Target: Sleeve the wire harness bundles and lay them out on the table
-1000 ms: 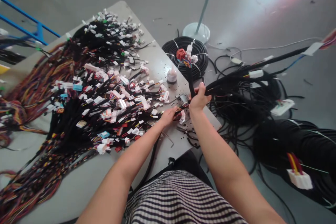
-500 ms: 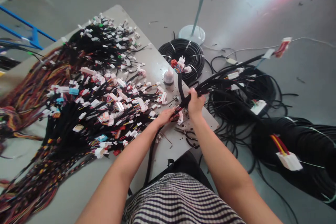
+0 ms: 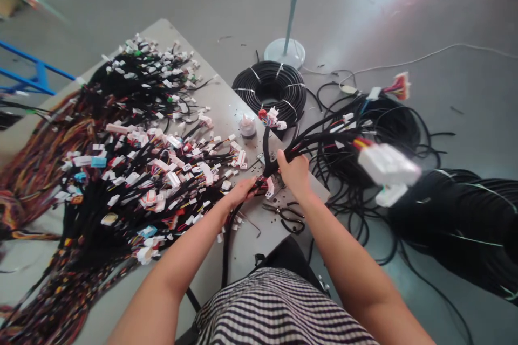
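A black-sleeved wire harness (image 3: 311,143) runs between both hands above the table corner. My right hand (image 3: 294,172) is closed round its trunk, just right of where a short branch with red and white connectors (image 3: 273,117) stands up. Closer to the piles, my left hand (image 3: 243,191) grips the same harness, its fingertips partly hidden by wires. From the far end hang white connectors, the largest a blurred white connector (image 3: 388,164) with red and yellow wires. A small white labelled connector (image 3: 270,187) sits between the hands. Below them lie black-handled pliers (image 3: 289,215).
Heaps of harnesses with white connectors (image 3: 174,172) cover much of the table (image 3: 165,32). A small bottle (image 3: 247,126) stands near its edge. On the floor lie coils of black tubing (image 3: 275,89), another large coil (image 3: 465,215) and a pole with a round base (image 3: 285,54).
Both hands and the harness have shifted slightly left and down in view. The free connector ends have swung; the big white connector is higher and further left. The view has tilted a little.
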